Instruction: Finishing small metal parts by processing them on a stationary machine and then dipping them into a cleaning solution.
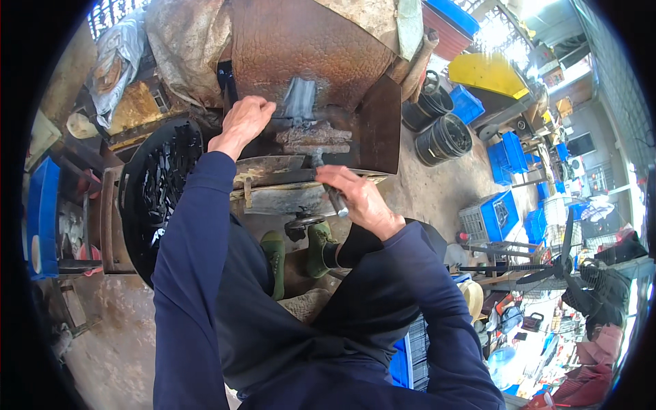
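My left hand is closed at the left side of a rusty metal work trough. What its fingers hold is hidden. Just right of it, a whitish grey streak runs down the brown back sheet. Below that streak lie rough, crusted grey-brown blocks. My right hand wraps round a short grey metal handle in front of the trough, near a grey threaded-looking rod. A dark round part sits beneath the trough's front edge, between my knees.
A black tub full of thin dark strips in liquid stands by my left arm. Black buckets stand at the right, with blue crates farther over. A black fan is at far right. My green shoes are below the trough.
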### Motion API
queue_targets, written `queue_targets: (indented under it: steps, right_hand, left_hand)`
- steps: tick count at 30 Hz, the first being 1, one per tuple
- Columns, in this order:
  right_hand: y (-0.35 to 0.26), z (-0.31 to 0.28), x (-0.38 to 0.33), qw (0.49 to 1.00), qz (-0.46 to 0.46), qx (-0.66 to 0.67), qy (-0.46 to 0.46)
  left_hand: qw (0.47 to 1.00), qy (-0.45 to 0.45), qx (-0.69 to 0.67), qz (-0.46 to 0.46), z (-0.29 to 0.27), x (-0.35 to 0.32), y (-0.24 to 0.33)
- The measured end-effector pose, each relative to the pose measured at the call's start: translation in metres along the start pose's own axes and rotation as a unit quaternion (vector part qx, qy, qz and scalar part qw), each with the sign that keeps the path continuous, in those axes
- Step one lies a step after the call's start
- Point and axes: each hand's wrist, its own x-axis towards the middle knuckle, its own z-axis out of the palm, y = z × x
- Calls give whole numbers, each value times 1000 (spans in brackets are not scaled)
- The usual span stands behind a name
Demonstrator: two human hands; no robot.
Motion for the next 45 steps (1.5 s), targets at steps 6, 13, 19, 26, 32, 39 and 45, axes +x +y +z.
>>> queue_targets:
  steps: [6, 13, 19, 26, 32, 39, 45]
  right_hand:
    - [-19, -9, 47, 925, 270, 244, 107]
    - [21, -18, 130, 906, 150, 298, 260]
    - [67, -33, 192, 920, 202, 211, 262]
    - [97, -29, 225, 911, 235, 220, 258]
    - [94, -30, 223, 927, 227, 181, 239]
    - [112, -39, 227, 928, 239, 177, 223]
    - [103, -30, 233, 926, 228, 184, 237]
  left_hand:
    - [997, 58, -34, -27, 0, 3, 10]
    - [987, 135, -67, 57, -4, -3, 42]
    - [985, 140, -103, -15, 1, -5, 64]
    - [979, 135, -150, -17, 9, 0, 67]
    - [975, 151, -165, 5, 3, -10, 72]
    - [969, 149, -184, 71, -58, -42, 52]
    - [989, 135, 49, 41, -128, -141, -113]
